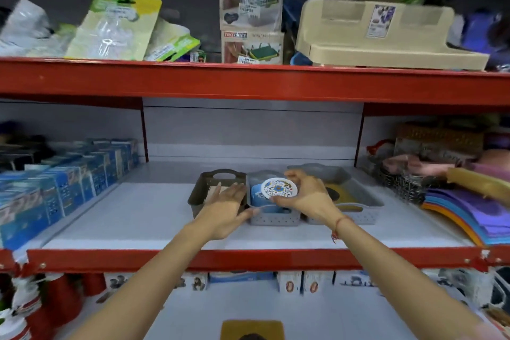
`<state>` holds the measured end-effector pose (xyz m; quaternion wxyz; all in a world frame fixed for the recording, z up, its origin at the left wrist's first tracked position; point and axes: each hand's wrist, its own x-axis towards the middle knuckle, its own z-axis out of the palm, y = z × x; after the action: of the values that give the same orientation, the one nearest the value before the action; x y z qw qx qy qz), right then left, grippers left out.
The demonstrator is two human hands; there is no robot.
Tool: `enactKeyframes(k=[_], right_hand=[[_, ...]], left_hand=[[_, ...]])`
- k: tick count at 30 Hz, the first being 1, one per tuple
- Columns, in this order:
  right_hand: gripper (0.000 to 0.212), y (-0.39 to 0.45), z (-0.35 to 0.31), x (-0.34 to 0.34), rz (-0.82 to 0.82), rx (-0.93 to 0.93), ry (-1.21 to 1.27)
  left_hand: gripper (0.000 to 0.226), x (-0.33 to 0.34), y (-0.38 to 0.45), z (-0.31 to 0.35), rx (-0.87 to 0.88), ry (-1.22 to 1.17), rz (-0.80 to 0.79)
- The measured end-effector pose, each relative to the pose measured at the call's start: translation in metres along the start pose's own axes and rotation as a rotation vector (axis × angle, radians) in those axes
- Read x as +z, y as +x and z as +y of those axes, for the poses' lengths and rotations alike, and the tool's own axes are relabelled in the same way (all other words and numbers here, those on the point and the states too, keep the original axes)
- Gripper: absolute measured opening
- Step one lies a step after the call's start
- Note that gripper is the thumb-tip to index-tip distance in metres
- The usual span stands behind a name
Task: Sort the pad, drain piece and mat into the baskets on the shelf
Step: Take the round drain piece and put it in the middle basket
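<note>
Three baskets stand side by side on the white middle shelf: a dark brown basket [202, 188], a grey middle basket [276, 218] and a grey right basket [367, 203]. My right hand [306, 196] grips a round white disc with a coloured floral print [279, 188] over the middle basket, which holds a blue item [258, 197]. My left hand [225, 208] lies flat with spread fingers on the brown basket's right edge, above a beige pad [216, 190]. A yellow and black piece [340, 193] lies in the right basket.
Blue boxes [63, 182] fill the shelf's left side. Coloured foam sheets [466, 212] and wire baskets [405, 185] crowd the right. The red shelf lip [248, 258] runs in front. A yellow item [252, 328] lies on the shelf below.
</note>
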<state>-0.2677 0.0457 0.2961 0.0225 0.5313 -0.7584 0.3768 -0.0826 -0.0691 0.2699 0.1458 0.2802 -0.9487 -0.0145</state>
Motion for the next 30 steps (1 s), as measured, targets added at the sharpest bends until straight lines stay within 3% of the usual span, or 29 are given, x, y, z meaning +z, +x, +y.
enactKeyframes(k=[4,12,15,20,24,27,30], right_hand=[[0.065,0.034,0.012,0.016,-0.101,0.046,-0.065],[0.027,0.05,0.021,0.042,-0.197,-0.047,-0.07],[0.041,0.051,0.022,0.041,-0.252,-0.031,-0.127],[0.047,0.042,0.018,0.033,-0.29,-0.021,-0.202],[0.041,0.021,0.005,0.027,-0.051,-0.015,-0.082],[0.034,-0.007,-0.006,0.023,0.183,-0.113,0.066],[0.028,-0.047,-0.016,0.022,0.325,-0.224,0.182]], left_hand=[[0.063,-0.003,0.014,0.008,-0.069,-0.146,-0.131],[0.061,-0.008,0.009,0.015,-0.09,-0.162,-0.14],[0.062,-0.011,0.008,0.019,-0.089,-0.156,-0.147],[0.063,-0.013,0.006,0.021,-0.086,-0.153,-0.154],[0.053,-0.007,0.002,0.02,-0.039,-0.16,-0.032],[0.034,0.003,-0.01,0.021,0.06,-0.237,0.2],[0.032,0.009,-0.034,0.031,0.135,-0.274,0.444]])
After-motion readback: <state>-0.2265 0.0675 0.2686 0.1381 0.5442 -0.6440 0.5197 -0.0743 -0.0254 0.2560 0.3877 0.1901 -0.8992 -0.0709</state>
